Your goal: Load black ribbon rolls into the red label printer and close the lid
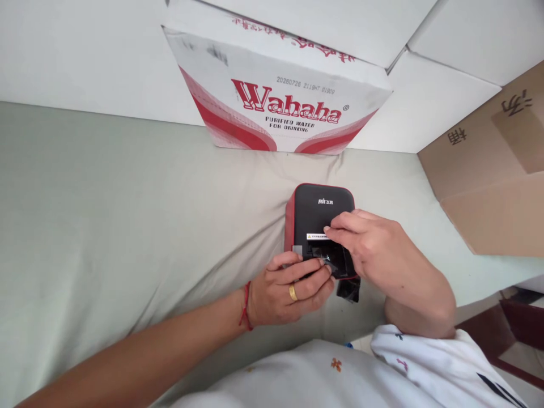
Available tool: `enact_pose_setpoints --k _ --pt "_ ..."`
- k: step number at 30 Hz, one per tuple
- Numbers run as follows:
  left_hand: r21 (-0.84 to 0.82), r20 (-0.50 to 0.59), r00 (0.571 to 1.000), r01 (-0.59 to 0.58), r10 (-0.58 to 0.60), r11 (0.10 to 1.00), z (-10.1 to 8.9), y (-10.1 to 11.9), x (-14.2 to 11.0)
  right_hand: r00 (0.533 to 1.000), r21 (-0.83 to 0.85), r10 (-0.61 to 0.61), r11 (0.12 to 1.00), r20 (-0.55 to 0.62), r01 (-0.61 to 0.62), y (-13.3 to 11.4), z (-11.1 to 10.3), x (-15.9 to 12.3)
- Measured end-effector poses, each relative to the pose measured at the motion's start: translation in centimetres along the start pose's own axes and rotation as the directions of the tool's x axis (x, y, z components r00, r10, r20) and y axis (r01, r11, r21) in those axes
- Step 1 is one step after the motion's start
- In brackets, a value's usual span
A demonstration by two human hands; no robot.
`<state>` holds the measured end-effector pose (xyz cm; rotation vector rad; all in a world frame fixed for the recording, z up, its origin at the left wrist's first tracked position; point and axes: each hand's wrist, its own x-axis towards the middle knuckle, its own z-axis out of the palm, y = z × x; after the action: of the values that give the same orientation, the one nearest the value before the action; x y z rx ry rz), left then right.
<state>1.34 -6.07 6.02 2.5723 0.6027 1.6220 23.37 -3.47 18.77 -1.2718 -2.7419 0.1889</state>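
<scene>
A small black device with red sides [318,214], probably a label printer, lies on a pale cloth-covered surface [106,226]. My left hand [287,292], with a gold ring and a red string at the wrist, curls its fingers round the device's near left edge. My right hand [374,249] rests on the device's right side, with its fingers pinched at the opening near a yellow warning sticker [317,236]. A piece of black plastic film [348,289] hangs at the near edge under my right hand.
A white and red Wahaha water carton [276,96] stands against the white wall behind the device. An open brown cardboard box [493,175] sits at the right. The cloth stretches wide to the left. Dark wooden furniture [514,328] shows at the lower right.
</scene>
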Motion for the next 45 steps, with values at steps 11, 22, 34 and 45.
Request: enact_pose_setpoints --k 11,22,34,45 --pt "0.073 -0.046 0.998 0.052 -0.048 0.996 0.4 -0.5 -1.1 0.910 0.208 0.369 0.921 -0.188 -0.330 3.9 0.8 0.2" --pt "0.063 0.005 1.000 -0.003 0.003 0.998 0.5 -1.3 -1.5 0.790 0.324 0.560 0.721 0.249 -0.613 6.9 2.0 3.4" --pt "0.037 0.080 0.992 0.094 -0.097 0.995 -0.4 -5.2 -1.1 0.816 0.430 0.541 0.700 0.203 -0.570 10.0 2.8 8.1" --pt "0.040 -0.221 0.913 0.361 -0.344 0.932 -0.5 -5.6 -2.0 0.833 0.433 0.439 0.858 -0.337 -0.277 6.5 3.9 5.2"
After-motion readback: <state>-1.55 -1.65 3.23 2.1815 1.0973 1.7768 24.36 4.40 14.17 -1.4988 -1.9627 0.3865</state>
